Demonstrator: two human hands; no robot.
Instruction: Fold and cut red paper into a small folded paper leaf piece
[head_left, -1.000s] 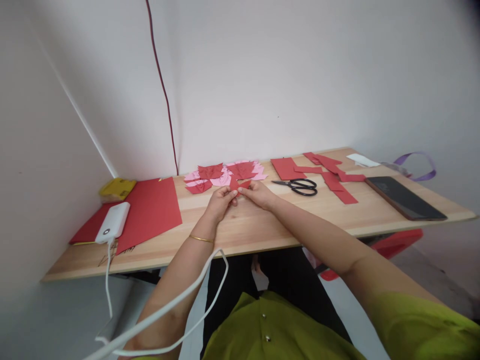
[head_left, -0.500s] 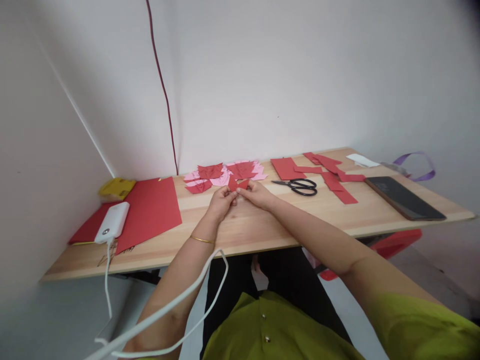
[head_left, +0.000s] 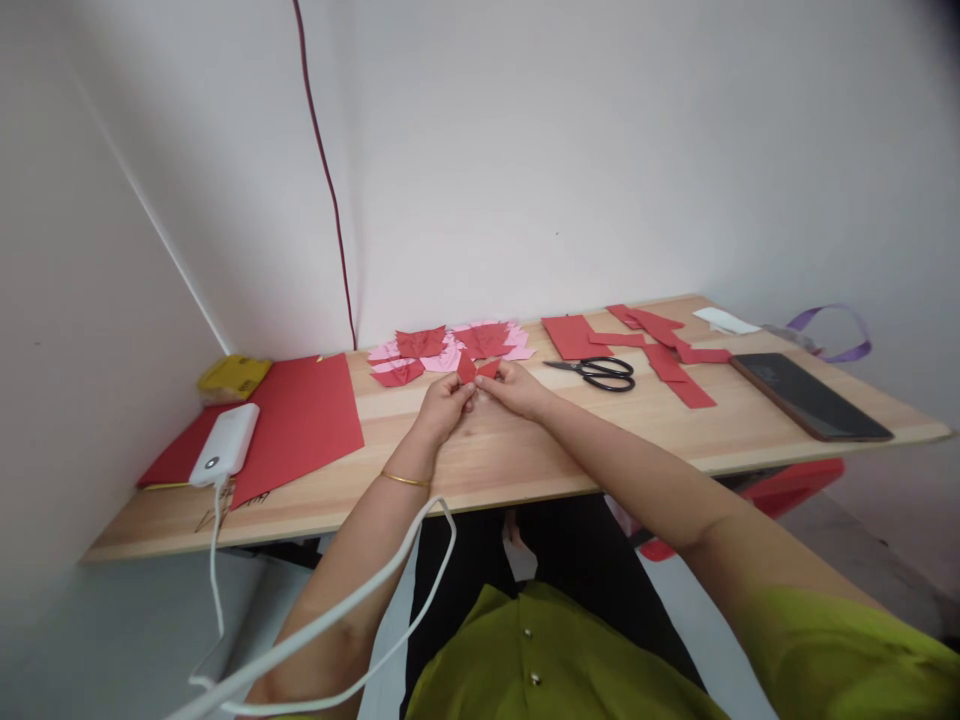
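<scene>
Between my two hands is a small piece of folded red paper (head_left: 466,367), with two pointed ends showing above the fingers. My left hand (head_left: 444,405) pinches its left side, and my right hand (head_left: 517,391) pinches its right side, the thumbs close together. The fingers hide the paper's lower part. Just behind it lie several red and pink folded paper pieces with jagged edges (head_left: 421,343). To the right of my right hand, black-handled scissors (head_left: 606,373) lie on the wooden table (head_left: 495,462).
Red paper strips (head_left: 686,388) and a red rectangle (head_left: 568,338) lie right of centre. A dark phone (head_left: 814,395) rests at the right. Leftward are large red sheets (head_left: 315,425), a white power bank (head_left: 226,445) and a yellow packet (head_left: 234,379). A white cable (head_left: 360,590) crosses my left arm.
Almost nothing differs. Both hands keep their pinch on the red paper, whose pointed ends have shifted very slightly.
</scene>
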